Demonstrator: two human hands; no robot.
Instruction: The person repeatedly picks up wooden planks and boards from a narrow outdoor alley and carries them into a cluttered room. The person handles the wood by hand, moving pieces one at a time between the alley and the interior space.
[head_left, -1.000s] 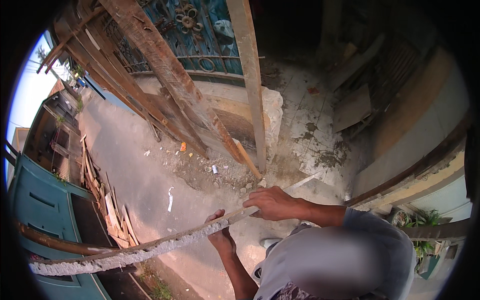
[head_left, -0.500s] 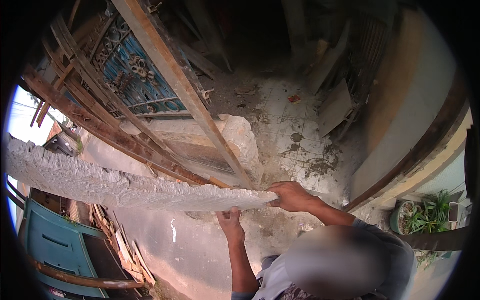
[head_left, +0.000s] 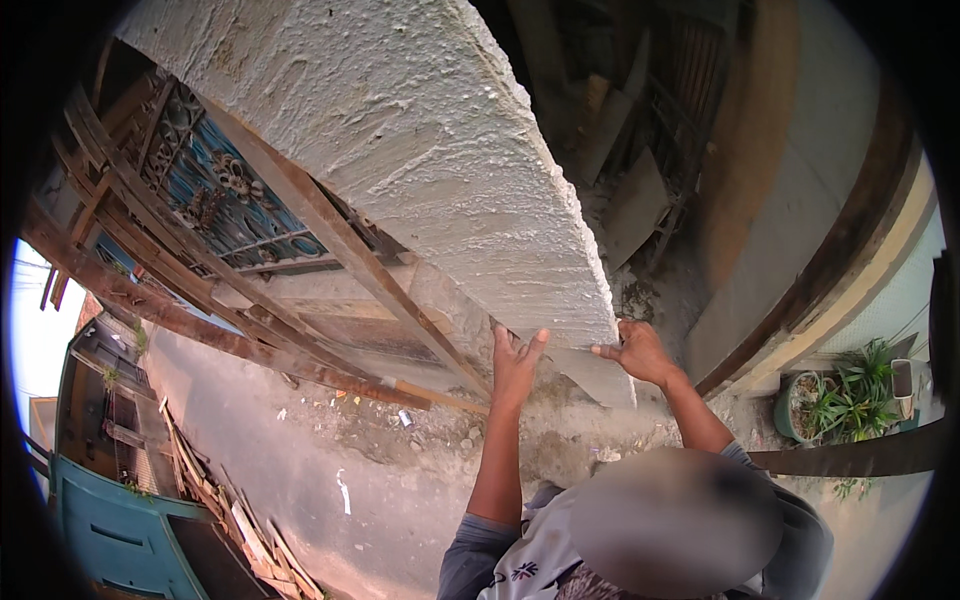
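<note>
A long grey-white panel (head_left: 430, 170) with a rough, streaked face and a ragged edge rises from my hands toward the upper left. Its broad face is turned to view, and the top runs out of the picture. At its narrow lower end my left hand (head_left: 514, 368) grips the left edge, thumb on the face and the other fingers partly hidden behind. Across from it, my right hand (head_left: 645, 355) is closed on the right edge, its thumb lying over the face. The panel's lower corner (head_left: 605, 380) extends just below both hands.
Slanting wooden beams (head_left: 340, 250) and a blue-backed ornamental metal grille (head_left: 225, 175) stand on the left. Scrap wood (head_left: 255, 540) lies beside a teal structure (head_left: 120, 510). Leaning boards (head_left: 637, 210) fill the dark recess; a potted plant (head_left: 855, 395) sits at right.
The panel has swung from lying edge-on toward the left to slanting upward with its broad face showing. Both hands have shifted right, and the right hand has turned its hold along the edge.
</note>
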